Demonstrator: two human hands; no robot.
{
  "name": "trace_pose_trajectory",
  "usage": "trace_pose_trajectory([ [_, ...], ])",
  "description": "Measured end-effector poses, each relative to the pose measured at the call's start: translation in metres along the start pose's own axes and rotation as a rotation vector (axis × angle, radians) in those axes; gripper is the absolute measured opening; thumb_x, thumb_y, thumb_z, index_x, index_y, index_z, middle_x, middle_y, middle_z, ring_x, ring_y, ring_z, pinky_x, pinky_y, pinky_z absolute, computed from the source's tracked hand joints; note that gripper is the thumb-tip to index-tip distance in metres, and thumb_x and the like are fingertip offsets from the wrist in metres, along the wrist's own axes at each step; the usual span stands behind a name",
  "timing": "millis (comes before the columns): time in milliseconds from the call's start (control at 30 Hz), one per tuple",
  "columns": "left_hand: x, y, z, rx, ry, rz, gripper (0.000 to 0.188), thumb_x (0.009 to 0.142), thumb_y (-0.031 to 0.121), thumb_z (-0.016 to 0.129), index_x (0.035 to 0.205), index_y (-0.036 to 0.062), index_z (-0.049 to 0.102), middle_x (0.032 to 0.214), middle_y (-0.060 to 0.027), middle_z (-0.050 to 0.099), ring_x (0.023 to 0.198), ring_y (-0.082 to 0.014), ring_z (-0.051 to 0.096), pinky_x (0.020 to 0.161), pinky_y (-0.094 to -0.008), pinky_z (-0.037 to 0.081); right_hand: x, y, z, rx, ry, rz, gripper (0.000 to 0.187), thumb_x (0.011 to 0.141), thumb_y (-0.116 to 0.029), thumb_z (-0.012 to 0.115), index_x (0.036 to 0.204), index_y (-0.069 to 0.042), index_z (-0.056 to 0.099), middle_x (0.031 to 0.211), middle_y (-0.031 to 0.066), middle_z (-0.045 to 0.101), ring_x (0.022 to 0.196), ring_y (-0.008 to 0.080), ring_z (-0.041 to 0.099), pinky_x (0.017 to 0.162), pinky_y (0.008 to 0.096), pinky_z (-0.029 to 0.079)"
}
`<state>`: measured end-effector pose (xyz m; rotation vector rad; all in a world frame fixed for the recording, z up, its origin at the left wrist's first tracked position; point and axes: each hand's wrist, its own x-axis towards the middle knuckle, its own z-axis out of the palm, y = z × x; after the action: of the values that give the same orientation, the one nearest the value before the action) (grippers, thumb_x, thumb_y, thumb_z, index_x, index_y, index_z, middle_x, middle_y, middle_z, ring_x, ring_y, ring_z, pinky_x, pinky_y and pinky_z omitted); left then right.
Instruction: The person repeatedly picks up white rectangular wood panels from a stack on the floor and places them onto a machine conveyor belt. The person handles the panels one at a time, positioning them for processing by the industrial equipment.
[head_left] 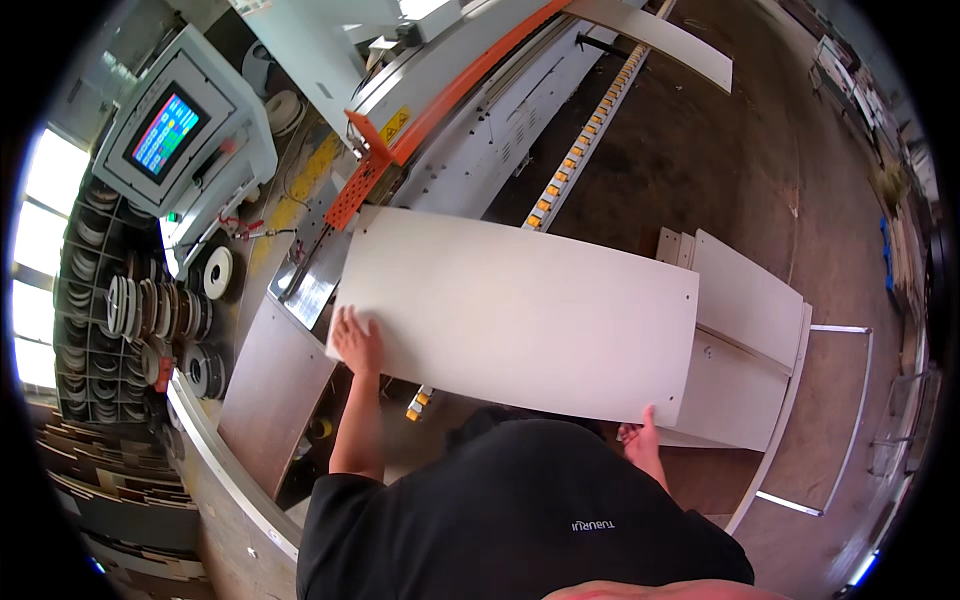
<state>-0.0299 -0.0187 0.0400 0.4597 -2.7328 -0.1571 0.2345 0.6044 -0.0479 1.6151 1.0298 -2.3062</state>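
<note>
A long white panel [520, 310] with small holes near its corners lies level in front of me. Its far left corner is beside an orange perforated guide [358, 190] on the machine. My left hand [357, 342] rests on the panel's left end, fingers spread flat over the top face. At the near right corner, my right hand [640, 437] grips the edge, thumb on top and the other fingers partly hidden below. The panel crosses over a rail with yellow rollers [575, 150].
More white panels [745, 300] are stacked on the right, beside a metal frame [850, 420]. A control box with a lit screen [168, 133] stands at the far left. Rolls of edge banding [150, 305] fill a rack below it. Another board [665, 40] lies at the rail's far end.
</note>
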Motion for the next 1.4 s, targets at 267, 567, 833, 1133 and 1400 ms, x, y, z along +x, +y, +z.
trace_pose_trajectory([
  [267,-0.056,0.032,-0.008,-0.171,-0.130,0.176,0.053,0.093,0.027,0.064,0.142,0.0110,0.051,0.154,-0.0116,0.046,0.149,-0.0308,0.034,0.124,-0.0525,0.020,-0.076,0.016,0.017,0.061,0.002,-0.109,0.055,0.098,-0.057,0.060,0.126,-0.010,0.062,0.105,0.0051,0.069,0.097,0.0207,0.065,0.086,0.0381,0.055],
  [567,-0.089,0.001,-0.006,-0.475,0.117,-0.215,0.090,0.084,0.019,0.078,0.153,-0.0076,0.027,0.153,-0.0299,0.036,0.145,-0.0409,0.033,0.118,-0.0493,0.029,-0.099,0.030,0.040,-0.997,-0.009,-0.316,0.053,0.093,-0.050,0.071,0.089,0.003,0.072,0.079,0.0042,0.067,0.066,0.0123,0.059,0.059,0.0307,0.047],
  [833,-0.124,0.014,-0.019,-1.376,-0.357,-0.733,0.078,0.104,0.010,0.056,0.165,0.0142,0.007,0.093,-0.0066,0.067,0.069,-0.0083,0.051,0.060,-0.0267,0.044,-0.155,0.072,0.064,-1.234,-0.062,-0.261,0.055,0.093,-0.046,0.071,0.082,0.008,0.070,0.068,0.0084,0.066,0.067,0.0140,0.061,0.064,0.0353,0.050],
  [1133,-0.100,0.035,-0.018,-1.525,-0.324,-0.780,0.078,0.103,0.009,0.057,0.166,0.0150,0.011,0.080,0.0003,0.059,0.062,-0.0051,0.043,0.053,-0.0238,0.037,-0.127,0.078,0.047,-1.191,0.002,-0.319,0.057,0.090,-0.049,0.073,0.075,0.005,0.071,0.064,0.0091,0.066,0.065,0.0132,0.063,0.061,0.0333,0.050],
  [1400,-0.075,0.076,0.030,-1.577,-0.286,-0.714,0.077,0.102,0.005,0.058,0.165,0.0152,0.015,0.087,0.0002,0.059,0.064,-0.0085,0.051,0.057,-0.0287,0.049,-0.089,0.025,0.062,-1.098,0.033,-0.381,0.055,0.089,-0.048,0.077,0.083,0.007,0.072,0.071,0.0091,0.070,0.060,0.0172,0.067,0.057,0.0305,0.051],
])
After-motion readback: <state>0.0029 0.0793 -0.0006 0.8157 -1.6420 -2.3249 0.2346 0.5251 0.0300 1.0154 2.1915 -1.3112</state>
